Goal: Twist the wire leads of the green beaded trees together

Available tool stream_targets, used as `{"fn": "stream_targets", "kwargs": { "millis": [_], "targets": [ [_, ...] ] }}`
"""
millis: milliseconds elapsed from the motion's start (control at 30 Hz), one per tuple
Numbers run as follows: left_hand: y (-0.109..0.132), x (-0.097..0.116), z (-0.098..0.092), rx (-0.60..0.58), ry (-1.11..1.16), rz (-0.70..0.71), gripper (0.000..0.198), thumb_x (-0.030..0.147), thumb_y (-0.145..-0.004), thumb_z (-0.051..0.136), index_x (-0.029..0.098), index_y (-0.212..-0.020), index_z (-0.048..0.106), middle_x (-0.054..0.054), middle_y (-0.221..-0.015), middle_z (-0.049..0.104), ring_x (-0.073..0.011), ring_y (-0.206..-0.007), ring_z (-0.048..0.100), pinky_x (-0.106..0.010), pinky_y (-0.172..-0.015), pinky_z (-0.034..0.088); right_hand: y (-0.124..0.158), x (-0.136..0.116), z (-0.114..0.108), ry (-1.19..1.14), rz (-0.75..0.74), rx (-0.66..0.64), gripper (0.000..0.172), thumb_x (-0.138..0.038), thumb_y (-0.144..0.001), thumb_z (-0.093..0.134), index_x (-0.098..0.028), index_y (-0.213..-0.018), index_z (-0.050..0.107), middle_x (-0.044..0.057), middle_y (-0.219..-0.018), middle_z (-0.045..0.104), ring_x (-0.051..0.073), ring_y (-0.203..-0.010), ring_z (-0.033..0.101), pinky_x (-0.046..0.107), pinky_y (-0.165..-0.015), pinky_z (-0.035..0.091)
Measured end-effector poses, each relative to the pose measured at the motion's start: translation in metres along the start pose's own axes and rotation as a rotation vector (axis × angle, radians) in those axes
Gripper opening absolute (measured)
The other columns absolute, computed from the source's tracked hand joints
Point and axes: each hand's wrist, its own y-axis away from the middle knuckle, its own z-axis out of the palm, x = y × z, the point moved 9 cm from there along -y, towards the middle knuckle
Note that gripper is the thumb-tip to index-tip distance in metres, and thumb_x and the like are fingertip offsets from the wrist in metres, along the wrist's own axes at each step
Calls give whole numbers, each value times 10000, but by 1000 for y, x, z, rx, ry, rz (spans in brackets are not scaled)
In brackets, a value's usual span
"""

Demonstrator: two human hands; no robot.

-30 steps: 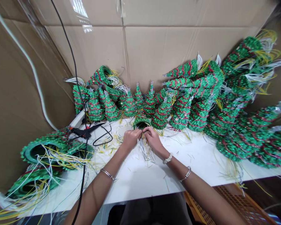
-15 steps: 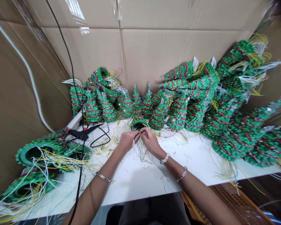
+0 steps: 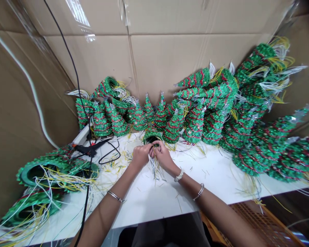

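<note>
Left grip (image 3: 141, 156) and right grip (image 3: 164, 157) both pinched on wire bundle (image 3: 154, 165) at open base of tinsel tree (image 3: 151, 132), tip pointing away, counter (image 3: 149, 202) beneath.

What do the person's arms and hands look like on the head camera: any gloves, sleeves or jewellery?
Both arms are bare, with no sleeves, and neither the left hand nor the right hand wears a glove. The left wrist has a thin silver-coloured bangle. The right arm has a white beaded bracelet and, nearer the elbow, a silver-coloured bangle.
</note>
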Motion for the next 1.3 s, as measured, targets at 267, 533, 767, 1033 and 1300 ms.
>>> {"fn": "stream_targets", "kwargs": {
  "millis": [267, 533, 767, 1033, 1300],
  "targets": [
    [0, 1, 0, 16, -17, 20, 232, 264, -960, 474, 210, -1032, 688, -69, -862, 763, -188, -684, 672, -286, -606, 378, 4, -5, -11, 116, 38, 24, 365, -232, -878, 470, -253, -1231, 560, -25, -698, 620, 182, -656, 585, 263, -604, 376],
    [0, 2, -3, -4, -5, 40, 239, 311, -982, 473, 226, -1025, 692, -60, -871, 751, -191, -712, 664, -290, -616, 372, 5, -22, -19, 303, -61, 75, 382, -247, -902, 480, -224, -1278, 545, 46, -899, 679, 209, -728, 588, 296, -649, 372],
    [1, 1, -3, 10, -20, 58, 278, 303, -1006, 437, 240, -1017, 708, -46, -838, 731, -162, -667, 623, -281, -591, 321, 1, -13, -16, 149, -113, 50, 406, -191, -877, 445, -239, -1269, 540, -1, -746, 591, 198, -668, 545, 289, -631, 371],
    [4, 0, -7, 24, -74, 52, 234, 221, -968, 489, 248, -1001, 719, -28, -780, 697, -166, -610, 590, -300, -559, 277, -2, 2, -13, -11, -107, 53, 441, -166, -863, 422, -279, -1274, 536, -11, -711, 557, 194, -631, 510, 302, -665, 423],
    [3, -3, -13, 105, 95, -6, 235, 308, -1000, 501, 211, -1057, 708, -36, -929, 770, -162, -714, 671, -272, -617, 370, -3, 4, -9, -6, -96, 38, 415, -186, -851, 471, -278, -1249, 543, -25, -694, 560, 178, -607, 506, 269, -584, 352]
  ]
}}
